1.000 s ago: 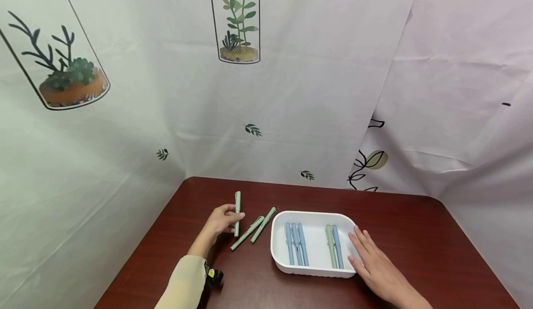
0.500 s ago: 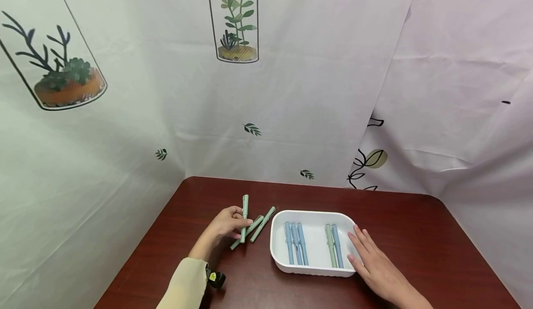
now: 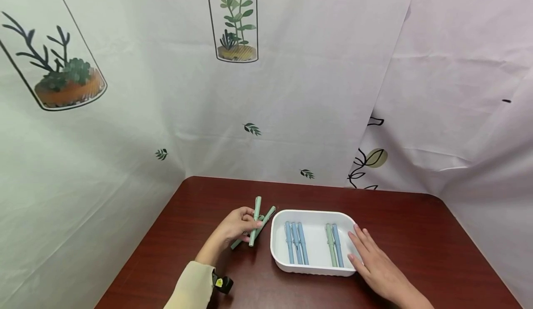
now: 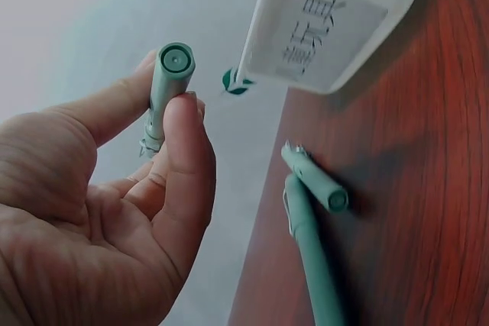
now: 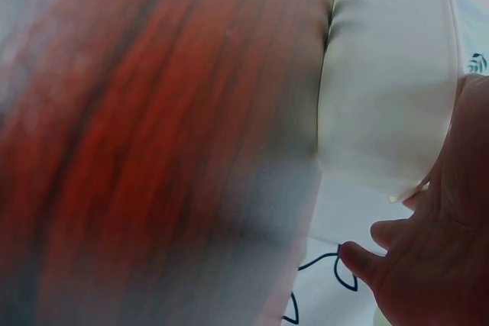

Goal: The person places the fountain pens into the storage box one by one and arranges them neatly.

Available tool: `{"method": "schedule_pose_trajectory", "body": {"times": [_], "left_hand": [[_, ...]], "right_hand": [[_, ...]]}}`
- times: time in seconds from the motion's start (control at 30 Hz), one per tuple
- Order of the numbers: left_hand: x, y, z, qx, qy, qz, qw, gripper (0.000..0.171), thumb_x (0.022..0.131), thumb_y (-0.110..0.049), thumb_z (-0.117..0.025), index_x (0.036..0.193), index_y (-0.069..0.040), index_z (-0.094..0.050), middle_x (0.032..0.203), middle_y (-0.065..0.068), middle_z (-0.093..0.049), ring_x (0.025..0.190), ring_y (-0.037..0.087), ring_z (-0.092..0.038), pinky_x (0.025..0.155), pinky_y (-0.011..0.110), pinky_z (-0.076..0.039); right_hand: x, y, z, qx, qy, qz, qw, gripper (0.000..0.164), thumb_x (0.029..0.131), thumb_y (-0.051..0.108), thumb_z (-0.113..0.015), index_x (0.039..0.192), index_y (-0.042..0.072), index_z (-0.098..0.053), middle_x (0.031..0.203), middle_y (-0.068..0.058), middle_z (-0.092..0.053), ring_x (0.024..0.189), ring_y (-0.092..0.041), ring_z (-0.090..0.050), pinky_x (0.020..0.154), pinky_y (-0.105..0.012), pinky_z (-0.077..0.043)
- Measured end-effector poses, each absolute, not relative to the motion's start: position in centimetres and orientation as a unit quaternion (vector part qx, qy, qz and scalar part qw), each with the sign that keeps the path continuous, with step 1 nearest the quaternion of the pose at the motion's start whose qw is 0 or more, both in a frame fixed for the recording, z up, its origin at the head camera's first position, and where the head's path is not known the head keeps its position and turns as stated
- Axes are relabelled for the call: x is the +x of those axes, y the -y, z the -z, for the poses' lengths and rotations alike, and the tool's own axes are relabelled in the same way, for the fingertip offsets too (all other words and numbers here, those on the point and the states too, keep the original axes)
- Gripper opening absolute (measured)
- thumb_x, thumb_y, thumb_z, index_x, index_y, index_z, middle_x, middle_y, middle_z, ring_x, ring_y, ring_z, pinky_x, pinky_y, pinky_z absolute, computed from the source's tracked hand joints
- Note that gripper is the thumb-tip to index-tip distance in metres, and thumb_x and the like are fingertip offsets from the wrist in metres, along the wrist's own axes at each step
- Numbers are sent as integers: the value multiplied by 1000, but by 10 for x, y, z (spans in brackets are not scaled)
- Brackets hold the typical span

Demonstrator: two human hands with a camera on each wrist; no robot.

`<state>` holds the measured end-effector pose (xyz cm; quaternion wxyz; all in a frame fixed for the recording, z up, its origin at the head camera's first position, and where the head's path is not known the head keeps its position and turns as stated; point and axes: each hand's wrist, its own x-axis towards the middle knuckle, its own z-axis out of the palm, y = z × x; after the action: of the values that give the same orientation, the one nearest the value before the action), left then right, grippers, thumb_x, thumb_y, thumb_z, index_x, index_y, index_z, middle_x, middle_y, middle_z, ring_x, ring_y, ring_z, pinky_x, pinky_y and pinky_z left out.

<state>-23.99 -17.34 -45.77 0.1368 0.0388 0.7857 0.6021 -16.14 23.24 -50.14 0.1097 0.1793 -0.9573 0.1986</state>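
My left hand (image 3: 238, 225) pinches a green pen (image 3: 257, 207) between thumb and fingers, above the table and left of the tray. In the left wrist view the held pen (image 4: 170, 85) points its end at the camera. Two more green pens lie below; one green pen (image 4: 315, 257) shows clearly beside a second pen (image 4: 317, 181). Fingers of my right hand (image 3: 376, 265) lie straight against the right rim of the white tray (image 3: 314, 270). Inside the tray sit several blue pens (image 3: 296, 243) on the left, and a green pen (image 3: 331, 245) next to a blue pen (image 3: 337, 246) on the right.
A dark red wooden table (image 3: 399, 216) carries everything. Behind it hangs a pale curtain (image 3: 291, 96) printed with plants. The tray's side bears a handwritten label (image 4: 328, 28). A black wrist device (image 3: 222, 283) sits at the left cuff.
My left hand has carried the green pen to the right, over the two green pens on the table and nearer the tray. The right hand has stayed at the tray's rim.
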Motion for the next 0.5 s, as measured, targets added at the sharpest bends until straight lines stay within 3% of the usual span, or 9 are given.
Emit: {"method": "schedule_pose_trajectory", "body": {"times": [0.5], "left_hand": [[-231,150,451,72,-777,-611,135,46,88,-16,-79,121,3,-54,85,2,-60,69,14,-56,52,31,-57]], "right_hand": [[-162,-233,499,178,958,-203,98,61,102,39,-59,154,12,-44,164,-13,-30,147,-44,-31,107,-64,-38]]}}
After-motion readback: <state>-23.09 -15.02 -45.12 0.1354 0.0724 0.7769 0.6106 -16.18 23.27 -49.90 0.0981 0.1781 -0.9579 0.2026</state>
